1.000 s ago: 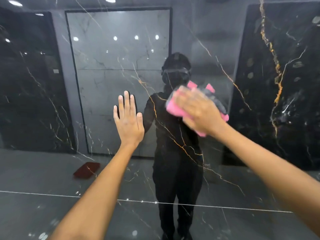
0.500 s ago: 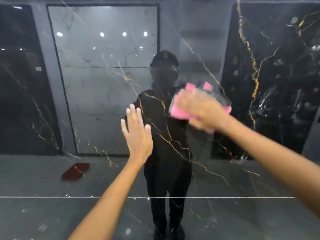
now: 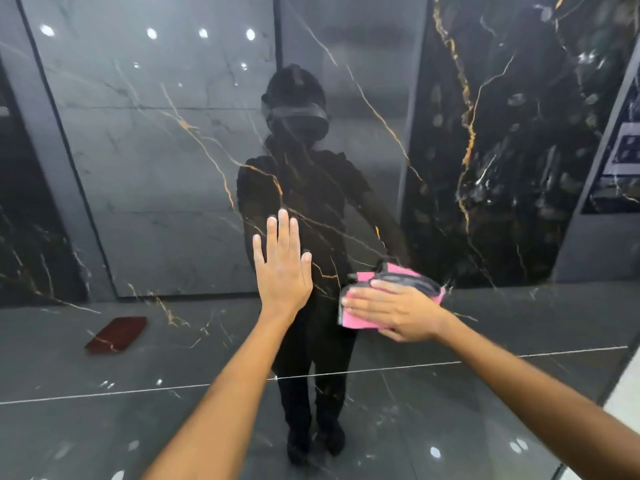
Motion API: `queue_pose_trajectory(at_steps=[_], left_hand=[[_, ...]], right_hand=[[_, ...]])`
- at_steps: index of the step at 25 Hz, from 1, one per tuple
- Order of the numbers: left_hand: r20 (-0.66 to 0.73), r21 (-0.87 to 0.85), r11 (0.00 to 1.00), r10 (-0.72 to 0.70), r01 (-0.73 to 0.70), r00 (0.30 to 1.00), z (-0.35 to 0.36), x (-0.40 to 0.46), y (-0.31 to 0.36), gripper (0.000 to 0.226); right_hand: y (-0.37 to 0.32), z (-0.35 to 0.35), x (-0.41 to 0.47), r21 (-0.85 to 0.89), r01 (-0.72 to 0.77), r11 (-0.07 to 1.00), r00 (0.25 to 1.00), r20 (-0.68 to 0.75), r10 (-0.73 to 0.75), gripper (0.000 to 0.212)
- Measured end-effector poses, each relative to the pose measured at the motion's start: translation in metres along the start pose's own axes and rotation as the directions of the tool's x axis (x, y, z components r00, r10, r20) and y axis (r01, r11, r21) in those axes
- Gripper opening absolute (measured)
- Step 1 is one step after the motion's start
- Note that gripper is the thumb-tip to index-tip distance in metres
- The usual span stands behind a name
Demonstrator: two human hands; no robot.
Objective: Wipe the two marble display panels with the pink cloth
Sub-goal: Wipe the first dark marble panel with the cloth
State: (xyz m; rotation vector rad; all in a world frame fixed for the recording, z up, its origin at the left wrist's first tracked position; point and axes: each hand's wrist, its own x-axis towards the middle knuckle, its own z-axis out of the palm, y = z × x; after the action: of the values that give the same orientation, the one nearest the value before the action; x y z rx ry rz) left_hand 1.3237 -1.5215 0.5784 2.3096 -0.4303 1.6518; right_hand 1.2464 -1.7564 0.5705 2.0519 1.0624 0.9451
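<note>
Right hand [image 3: 394, 311] presses the cloth [image 3: 360, 320] flat, fingers straight, low on the panel [image 3: 173, 168], left hand [image 3: 282, 271] spread and braced beside it; best keep even pressure and overlap strokes toward the panel's edges.

Pretty sure this is a tile or stone showroom. The whole view is one big polished black marble panel [image 3: 363, 140] with gold and white veining, glossy enough to work like a mirror. In the reflection you can see more tall slabs stood up side by side across the room: a pale grey slab [image 3: 145, 140] framed in dark trim, and a black slab with gold veins [image 3: 491, 140] next to it. Rows of ceiling spotlights [image 3: 202, 32] bounce off the surface, and the reflected floor is the same large glossy tile [image 3: 450, 427]. At the right edge there's a printed sign [image 3: 623, 150], too blurry to read.
</note>
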Motion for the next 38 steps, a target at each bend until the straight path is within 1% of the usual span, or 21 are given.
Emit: queue_pose_trajectory(at_steps=[2,4,6,7,9,12,13,15,18,19,20,22,23,25,26,28,31,33,35,36,38], left_hand=[[-0.005,0.016,1.000,0.002,-0.002,1.000,0.002,-0.001,0.000,0.064],[-0.019,0.016,1.000,-0.001,0.002,1.000,0.004,-0.001,0.000,0.063],[-0.031,-0.012,1.000,-0.013,0.013,0.999,0.004,-0.003,0.000,0.061],[-0.032,-0.022,1.000,-0.017,0.017,0.999,0.004,-0.003,0.000,0.061],[-0.029,-0.028,0.999,-0.023,0.022,0.999,0.004,-0.002,0.000,0.062],[-0.023,-0.005,1.000,-0.018,0.018,1.000,0.001,-0.002,0.002,0.063],[-0.027,-0.002,1.000,-0.019,0.019,0.999,0.001,-0.002,0.002,0.063],[-0.033,-0.007,1.000,-0.029,0.029,0.999,0.001,-0.001,0.003,0.063],[-0.033,-0.002,0.999,-0.034,0.034,0.999,0.002,-0.004,0.002,0.061],[-0.032,0.004,1.000,-0.030,0.031,0.999,0.002,-0.004,0.003,0.061],[-0.028,0.009,1.000,-0.030,0.030,0.999,0.002,-0.003,0.003,0.060],[-0.010,-0.008,0.999,-0.041,0.041,0.999,-0.003,0.001,0.002,0.058],[-0.005,-0.032,0.998,-0.050,0.050,0.999,-0.006,0.000,0.003,0.057],[0.003,-0.119,0.990,-0.069,0.069,0.998,-0.014,-0.011,0.011,0.055],[0.010,-0.169,0.983,-0.077,0.077,0.997,-0.016,-0.023,0.019,0.055],[0.037,-0.220,0.969,-0.107,0.113,0.994,-0.011,-0.048,0.038,0.056],[0.099,-0.221,0.963,-0.135,0.154,0.986,0.011,-0.074,0.053,0.059],[0.114,-0.158,0.980,-0.103,0.120,0.988,0.025,-0.080,0.049,0.060],[0.103,-0.093,0.993,-0.064,0.073,0.993,0.034,-0.082,0.046,0.059],[0.089,-0.083,0.994,-0.056,0.063,0.994,0.037,-0.084,0.045,0.057],[0.059,-0.091,0.993,-0.063,0.068,0.996,0.040,-0.087,0.045,0.054]], right_hand=[[0.064,-0.031,0.021,-0.141,-0.213,0.967,0.969,-0.157,0.190,0.070],[0.140,-0.062,0.036,-0.007,-0.542,0.840,0.781,-0.372,0.501,0.069],[0.149,-0.058,0.036,0.197,-0.636,0.746,0.593,-0.494,0.636,0.067],[0.126,-0.040,0.030,0.199,-0.651,0.733,0.584,-0.484,0.651,0.070],[0.041,0.006,0.008,0.118,-0.566,0.816,0.742,-0.358,0.567,0.081],[-0.031,0.035,-0.044,0.026,-0.149,0.988,0.988,-0.020,0.150,0.079],[-0.017,0.034,-0.047,0.021,-0.065,0.998,0.998,-0.014,0.066,0.075],[0.026,0.012,-0.021,0.022,-0.238,0.971,0.957,-0.167,0.238,0.066],[0.056,-0.010,0.034,0.235,-0.662,0.711,0.629,-0.341,0.698,0.063],[0.038,-0.001,0.038,0.215,-0.666,0.714,0.638,-0.331,0.695,0.068],[0.008,0.015,0.034,0.158,-0.610,0.777,0.733,-0.259,0.628,0.074],[-0.062,0.043,-0.005,0.081,-0.284,0.955,0.958,-0.018,0.287,0.079],[-0.078,0.047,-0.029,0.087,-0.135,0.987,0.987,0.099,0.126,0.079],[-0.059,0.045,-0.057,0.071,0.033,0.997,0.994,0.099,-0.040,0.076],[-0.034,0.037,-0.055,0.046,-0.016,0.999,1.000,0.015,0.015,0.074],[0.022,0.010,-0.034,0.065,-0.314,0.947,0.932,-0.171,0.321,0.066],[0.024,0.009,-0.001,0.193,-0.650,0.735,0.683,-0.277,0.677,0.067],[-0.040,0.048,-0.020,0.105,-0.544,0.833,0.818,-0.157,0.554,0.078],[-0.092,0.066,-0.064,0.012,-0.212,0.977,0.976,0.051,0.211,0.085],[-0.090,0.064,-0.078,0.041,-0.096,0.995,0.989,0.114,0.091,0.082],[-0.045,0.043,-0.076,0.086,-0.050,0.995,0.999,-0.012,0.051,0.059]])
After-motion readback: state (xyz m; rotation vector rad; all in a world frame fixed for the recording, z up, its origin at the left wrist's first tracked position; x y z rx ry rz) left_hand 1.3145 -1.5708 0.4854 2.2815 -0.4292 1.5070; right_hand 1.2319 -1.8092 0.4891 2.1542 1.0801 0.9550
